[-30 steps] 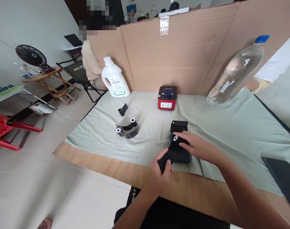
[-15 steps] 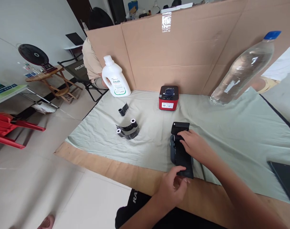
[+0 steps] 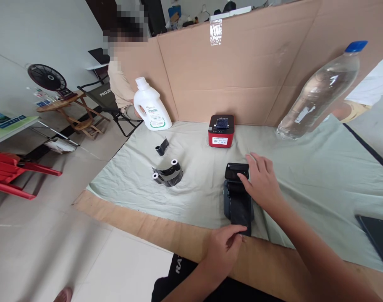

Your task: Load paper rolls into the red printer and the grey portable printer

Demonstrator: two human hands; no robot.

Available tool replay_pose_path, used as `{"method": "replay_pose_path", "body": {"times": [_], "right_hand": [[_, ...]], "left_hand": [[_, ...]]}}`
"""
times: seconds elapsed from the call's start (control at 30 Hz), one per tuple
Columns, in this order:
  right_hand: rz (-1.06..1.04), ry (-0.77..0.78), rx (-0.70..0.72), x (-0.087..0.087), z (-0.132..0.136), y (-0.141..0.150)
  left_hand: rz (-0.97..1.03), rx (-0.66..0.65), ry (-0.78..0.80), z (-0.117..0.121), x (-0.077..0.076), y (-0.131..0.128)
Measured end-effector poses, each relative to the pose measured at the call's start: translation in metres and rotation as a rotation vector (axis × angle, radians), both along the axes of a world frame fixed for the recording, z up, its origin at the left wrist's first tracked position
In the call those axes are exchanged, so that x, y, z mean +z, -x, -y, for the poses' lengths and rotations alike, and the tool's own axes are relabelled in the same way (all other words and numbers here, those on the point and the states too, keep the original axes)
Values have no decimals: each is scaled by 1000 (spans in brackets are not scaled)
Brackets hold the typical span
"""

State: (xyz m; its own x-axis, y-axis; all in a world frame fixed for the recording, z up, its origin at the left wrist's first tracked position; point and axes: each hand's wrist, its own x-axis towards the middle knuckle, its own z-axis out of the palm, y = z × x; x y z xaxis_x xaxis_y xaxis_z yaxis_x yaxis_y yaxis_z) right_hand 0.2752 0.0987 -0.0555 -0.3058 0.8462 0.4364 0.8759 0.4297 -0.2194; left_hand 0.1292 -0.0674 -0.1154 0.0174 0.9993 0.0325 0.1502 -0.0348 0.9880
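Dark device (image 3: 226, 203) on pale cloth (image 3: 194, 197), near wooden table edge (image 3: 131, 213) — dark strip (image 3: 241, 209) already laid across, lid (image 3: 233, 171) still open. Left hand (image 3: 223, 248) pinches strip's near end; right hand (image 3: 262, 183) at lid, thumb and fingers spread.

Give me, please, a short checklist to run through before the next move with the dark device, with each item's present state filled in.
1. Lid of the dark device open: ok, it stands open at the far end.
2. Black strip lying along the device: ok, its near end reaches past the body.
3. Left hand on the strip's near end: ok, finger and thumb pinch it.
4. Right hand clear of the lid: not ok, its thumb overlaps it.
5. Strip seated inside: cannot tell, the interior is too dark.
6. Two-roll ribbon apart from the device: ok.
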Motion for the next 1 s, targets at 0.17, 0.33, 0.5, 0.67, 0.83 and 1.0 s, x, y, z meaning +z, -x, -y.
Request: {"method": "replay_pose_path", "body": {"times": [0.17,0.33,0.5,0.67,0.83,1.0], "right_hand": [[-17,153,222,2,4,-14],[122,210,316,5,41,-16],[183,389,225,19,31,-7],[207,815,154,33,-3,-1],[151,976,181,26,-10,-6],[31,867,28,23,15,-1]], "left_hand": [[-44,-15,-76,1,-1,0],[-95,-40,-129,1,-2,1],[-93,-35,-166,0,-2,0],[-83,-19,-191,0,-3,-1],[-94,-25,-174,0,-2,0],[-132,-22,-251,0,-3,1]]}}
